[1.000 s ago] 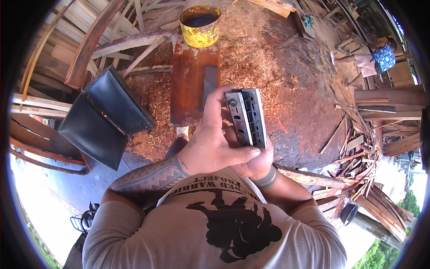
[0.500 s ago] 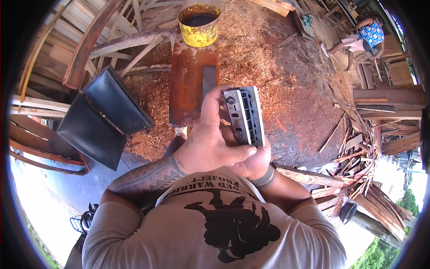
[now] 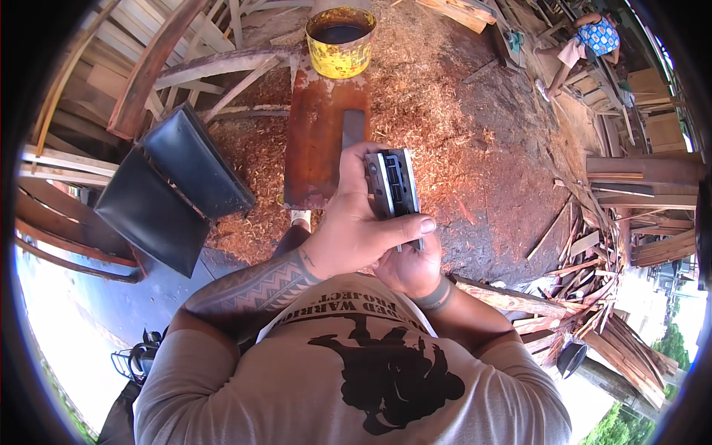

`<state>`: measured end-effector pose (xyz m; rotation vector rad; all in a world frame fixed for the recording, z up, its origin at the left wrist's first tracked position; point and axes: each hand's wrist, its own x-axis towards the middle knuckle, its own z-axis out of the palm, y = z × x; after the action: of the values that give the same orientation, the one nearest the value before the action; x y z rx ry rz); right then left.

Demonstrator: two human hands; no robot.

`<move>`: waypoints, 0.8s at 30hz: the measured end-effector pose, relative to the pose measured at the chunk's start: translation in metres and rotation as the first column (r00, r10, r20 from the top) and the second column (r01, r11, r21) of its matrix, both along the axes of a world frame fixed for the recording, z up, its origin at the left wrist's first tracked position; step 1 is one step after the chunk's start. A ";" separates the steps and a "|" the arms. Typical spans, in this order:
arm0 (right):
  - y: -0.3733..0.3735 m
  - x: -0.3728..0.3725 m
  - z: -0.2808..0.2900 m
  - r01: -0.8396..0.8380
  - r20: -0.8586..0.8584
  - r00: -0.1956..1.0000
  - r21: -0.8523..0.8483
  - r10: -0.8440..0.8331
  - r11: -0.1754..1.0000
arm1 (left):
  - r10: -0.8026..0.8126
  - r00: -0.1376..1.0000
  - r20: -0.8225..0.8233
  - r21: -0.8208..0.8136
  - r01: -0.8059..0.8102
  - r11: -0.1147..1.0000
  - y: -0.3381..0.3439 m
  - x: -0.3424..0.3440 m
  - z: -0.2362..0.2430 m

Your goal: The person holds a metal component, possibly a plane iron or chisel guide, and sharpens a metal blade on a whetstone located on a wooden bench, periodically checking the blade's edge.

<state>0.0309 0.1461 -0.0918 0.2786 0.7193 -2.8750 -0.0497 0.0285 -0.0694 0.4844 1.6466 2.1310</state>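
Observation:
A dark metal block with steel side plates and slotted openings is held upright in front of my chest. My left hand grips its left side, with the index finger bent near its upper end and the thumb lying across the lower end. My right hand is closed around the bottom of the block from below, its fingers partly hidden. Beyond my hands lies a rust-brown board with a dark strip on it and a paint-stained yellow bucket at its far end.
Two black padded panels lean at the left near stacked timber. Sawdust covers the ground. Scrap wood piles up at the right. At the upper right another person in a blue patterned shirt bends among planks.
The block has turned to show a narrower face, and my left thumb has shifted up across its lower end. The other person has moved away toward the upper edge and bent over.

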 end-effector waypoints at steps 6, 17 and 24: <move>0.004 0.002 -0.008 -0.020 -0.026 0.999 0.020 0.021 1.000 | -0.007 0.999 0.038 0.020 0.007 1.000 -0.001 0.002 0.000; 0.014 -0.002 -0.039 -0.085 -0.032 0.996 -0.134 0.081 0.987 | -0.057 0.998 -0.037 -0.003 0.056 0.998 -0.004 -0.009 -0.008; 0.010 -0.023 -0.020 -0.061 -0.146 0.986 0.139 0.081 0.988 | -0.005 0.978 0.208 0.156 -0.028 0.987 -0.008 -0.028 0.005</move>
<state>0.0080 0.1566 -0.1123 0.0498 0.9311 -2.8070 -0.0773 0.0204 -0.0641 0.2871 1.3766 2.2474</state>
